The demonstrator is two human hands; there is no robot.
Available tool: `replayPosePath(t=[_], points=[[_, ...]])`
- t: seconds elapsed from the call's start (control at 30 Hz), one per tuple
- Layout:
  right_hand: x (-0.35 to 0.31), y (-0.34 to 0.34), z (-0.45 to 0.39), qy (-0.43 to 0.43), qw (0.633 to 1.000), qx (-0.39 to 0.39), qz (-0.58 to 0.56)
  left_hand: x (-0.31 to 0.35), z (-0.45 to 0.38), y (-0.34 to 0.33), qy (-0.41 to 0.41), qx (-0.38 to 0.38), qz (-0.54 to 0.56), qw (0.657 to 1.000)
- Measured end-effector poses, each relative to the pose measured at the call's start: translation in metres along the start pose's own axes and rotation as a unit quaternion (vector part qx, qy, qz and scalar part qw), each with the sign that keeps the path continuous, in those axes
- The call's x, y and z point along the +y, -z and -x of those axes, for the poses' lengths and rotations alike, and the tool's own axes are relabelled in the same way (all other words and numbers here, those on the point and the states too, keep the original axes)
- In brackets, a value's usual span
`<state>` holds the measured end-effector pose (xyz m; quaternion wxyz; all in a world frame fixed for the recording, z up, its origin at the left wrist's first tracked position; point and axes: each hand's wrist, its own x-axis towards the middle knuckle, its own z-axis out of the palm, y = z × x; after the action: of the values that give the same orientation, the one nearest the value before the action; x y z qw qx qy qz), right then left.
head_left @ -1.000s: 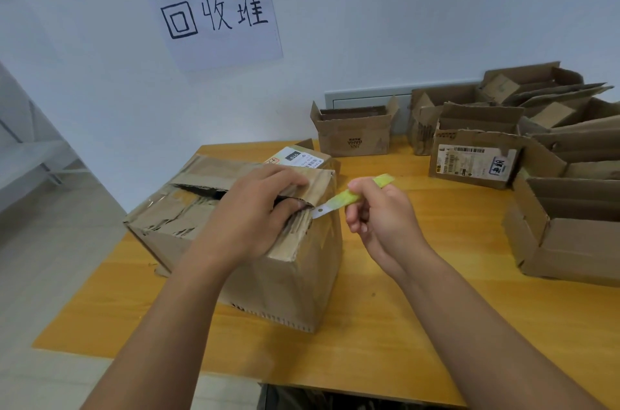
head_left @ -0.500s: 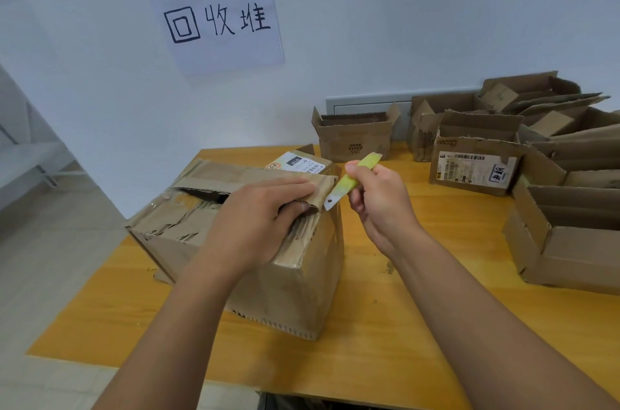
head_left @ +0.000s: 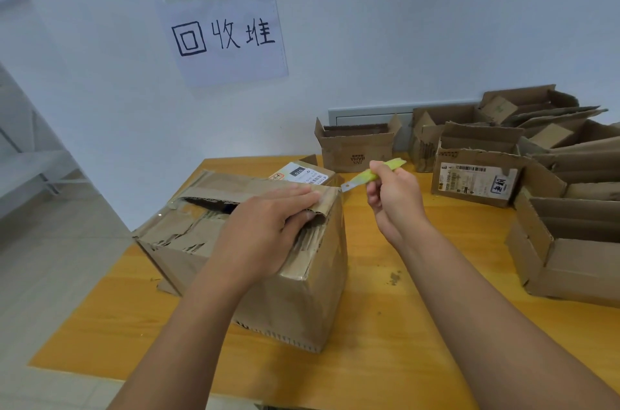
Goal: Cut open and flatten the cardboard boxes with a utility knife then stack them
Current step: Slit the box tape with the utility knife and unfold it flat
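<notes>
Cutting step under way: left hand [head_left: 268, 228] grips the top flap of the box [head_left: 255, 255] at frame centre on the table [head_left: 385, 325], right hand [head_left: 392, 198] pinches the green utility knife [head_left: 372, 174], blade at the box's upper right corner, next probably slicing that seam.

box [head_left: 288, 289] front-left on table [head_left: 385, 336] | opened boxes [head_left: 476, 174] behind-right | sign [head_left: 224, 34] on wall
</notes>
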<state>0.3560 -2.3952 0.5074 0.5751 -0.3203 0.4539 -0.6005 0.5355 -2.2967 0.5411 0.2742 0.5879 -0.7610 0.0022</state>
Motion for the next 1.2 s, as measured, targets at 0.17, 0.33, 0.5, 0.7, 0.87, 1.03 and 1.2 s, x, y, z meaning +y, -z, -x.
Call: replayPosePath(t=[0.17,0.33,0.5,0.7,0.87,1.03,1.2], points=[[0.0,0.004,0.007,0.037,0.997,0.003,-0.07,-0.001,0.0,0.0,-0.014,0.012,-0.002,1.0],[0.001,-0.001,0.025,0.131,0.989,-0.049,-0.049,-0.006,0.001,-0.004,-0.033,0.09,-0.025,0.995],[0.02,-0.015,0.031,0.187,0.963,-0.144,0.128,0.0,0.006,0.001,-0.023,0.14,-0.092,0.986],[0.03,-0.005,0.052,0.24,0.942,-0.154,0.179,0.003,0.018,0.023,0.079,0.071,-0.087,0.99],[0.043,0.001,0.08,0.29,0.922,-0.172,0.192,-0.014,0.029,0.042,0.118,-0.001,0.0,0.993],[0.06,-0.002,0.095,0.347,0.905,-0.158,0.191,-0.025,0.041,0.056,0.129,-0.116,0.067,0.983],[0.069,-0.013,0.118,0.34,0.903,-0.187,0.185,-0.026,0.029,0.065,0.28,-0.062,0.194,0.938]])
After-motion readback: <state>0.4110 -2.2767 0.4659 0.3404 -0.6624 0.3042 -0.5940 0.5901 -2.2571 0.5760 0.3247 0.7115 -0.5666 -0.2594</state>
